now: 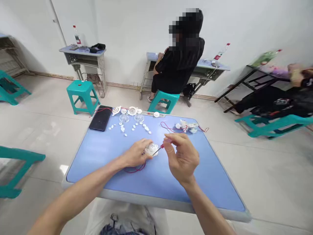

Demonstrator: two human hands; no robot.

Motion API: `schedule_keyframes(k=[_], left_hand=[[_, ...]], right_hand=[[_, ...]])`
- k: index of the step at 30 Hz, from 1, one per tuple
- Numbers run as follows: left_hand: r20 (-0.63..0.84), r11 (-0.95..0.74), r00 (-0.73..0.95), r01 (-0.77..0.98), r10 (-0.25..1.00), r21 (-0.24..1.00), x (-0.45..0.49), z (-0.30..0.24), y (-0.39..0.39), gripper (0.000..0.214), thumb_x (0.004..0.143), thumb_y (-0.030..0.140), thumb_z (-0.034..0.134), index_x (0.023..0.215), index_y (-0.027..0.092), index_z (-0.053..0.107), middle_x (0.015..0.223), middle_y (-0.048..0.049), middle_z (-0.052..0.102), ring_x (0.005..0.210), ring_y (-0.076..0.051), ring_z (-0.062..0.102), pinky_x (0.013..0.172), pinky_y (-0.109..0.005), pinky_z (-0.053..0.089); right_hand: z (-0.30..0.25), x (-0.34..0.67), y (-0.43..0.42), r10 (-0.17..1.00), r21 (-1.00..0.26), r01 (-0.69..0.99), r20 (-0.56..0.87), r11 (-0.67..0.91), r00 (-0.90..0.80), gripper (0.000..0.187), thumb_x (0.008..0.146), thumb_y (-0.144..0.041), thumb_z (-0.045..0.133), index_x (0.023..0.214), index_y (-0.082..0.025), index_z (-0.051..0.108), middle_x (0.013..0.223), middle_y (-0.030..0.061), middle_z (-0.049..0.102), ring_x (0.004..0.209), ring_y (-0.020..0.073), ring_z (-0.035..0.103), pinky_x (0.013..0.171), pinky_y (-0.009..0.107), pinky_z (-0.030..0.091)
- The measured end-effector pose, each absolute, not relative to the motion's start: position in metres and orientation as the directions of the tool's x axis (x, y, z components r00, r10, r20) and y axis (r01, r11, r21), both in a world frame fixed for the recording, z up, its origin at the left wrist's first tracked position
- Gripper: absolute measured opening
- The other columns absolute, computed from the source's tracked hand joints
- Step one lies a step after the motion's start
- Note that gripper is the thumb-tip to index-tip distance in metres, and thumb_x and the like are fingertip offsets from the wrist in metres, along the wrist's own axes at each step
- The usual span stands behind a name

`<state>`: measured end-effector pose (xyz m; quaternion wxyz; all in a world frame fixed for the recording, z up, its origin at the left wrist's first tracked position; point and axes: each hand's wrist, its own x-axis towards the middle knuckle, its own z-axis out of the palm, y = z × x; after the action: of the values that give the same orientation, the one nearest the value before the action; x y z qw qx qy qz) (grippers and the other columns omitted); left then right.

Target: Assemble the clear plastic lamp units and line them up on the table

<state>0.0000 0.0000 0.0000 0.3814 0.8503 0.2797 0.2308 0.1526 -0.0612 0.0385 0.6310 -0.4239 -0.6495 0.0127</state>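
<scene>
My left hand point(140, 152) grips a clear and white round plastic piece point(152, 148) on the blue desk point(117, 163), thumb and fingers at its left side. From under that hand a red cord point(138, 169) loops out onto the desk. My right hand point(182, 153) pinches the red handle of a small screwdriver point(161, 146). Its dark shaft slants down to the left, with the tip at the plastic piece; whether it sits on a screw is too small to tell.
Behind my hands lie several small white plastic parts point(122, 128), clear covers point(124, 118) and a black phone point(101, 118). White parts with red cord point(187, 126) rest at the right. Beyond the desk, a person in black point(181, 58) sits on a green stool point(163, 101).
</scene>
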Motion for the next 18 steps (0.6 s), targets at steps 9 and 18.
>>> schedule_keyframes(k=[9,18], left_hand=[[0.182,-0.544,0.731,0.294,0.657,0.786,0.000,0.001,-0.001,0.035,0.078,0.016,0.064,0.111,0.016,0.052,0.092,-0.0038,0.054,0.086,-0.021,0.051,0.078,-0.032,0.042],[0.183,-0.544,0.735,0.287,0.653,0.788,-0.001,0.000,0.000,0.031,0.079,0.018,0.065,0.108,0.017,0.053,0.092,-0.0036,0.055,0.087,-0.021,0.052,0.079,-0.032,0.041]], right_hand=[[0.043,0.152,-0.060,0.562,-0.513,0.587,0.819,0.626,0.116,0.022,0.085,-0.014,0.065,0.104,-0.024,0.061,0.085,0.0014,0.059,0.075,0.0161,0.058,0.062,0.033,0.051],[0.047,0.149,-0.060,0.546,-0.504,0.598,0.828,0.623,0.129,0.020,0.083,-0.011,0.067,0.098,-0.024,0.063,0.082,0.0000,0.060,0.070,0.0142,0.057,0.060,0.030,0.050]])
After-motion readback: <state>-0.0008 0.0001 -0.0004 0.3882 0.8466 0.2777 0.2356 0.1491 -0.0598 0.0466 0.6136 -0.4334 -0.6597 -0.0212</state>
